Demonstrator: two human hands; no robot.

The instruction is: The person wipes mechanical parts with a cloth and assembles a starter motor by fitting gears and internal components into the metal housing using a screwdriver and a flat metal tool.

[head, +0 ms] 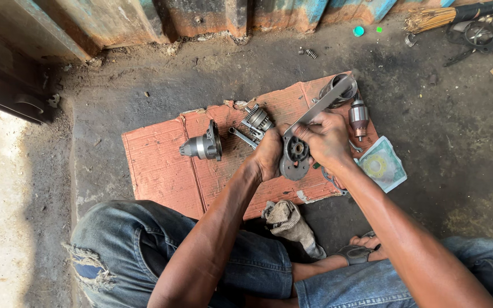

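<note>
Grey metal round plate [294, 157], dark hub at centre, grimy.

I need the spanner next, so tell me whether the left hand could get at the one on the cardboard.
Probably yes. The spanner lies bare on the cardboard, just beside the left hand, with nothing between them. But that hand now holds the round metal plate, so its grip is taken.

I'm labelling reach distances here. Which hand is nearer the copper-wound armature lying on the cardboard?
Right. The right hand grips a flat metal bar just left of the armature; the left hand holds the round metal plate, farther left.
</note>
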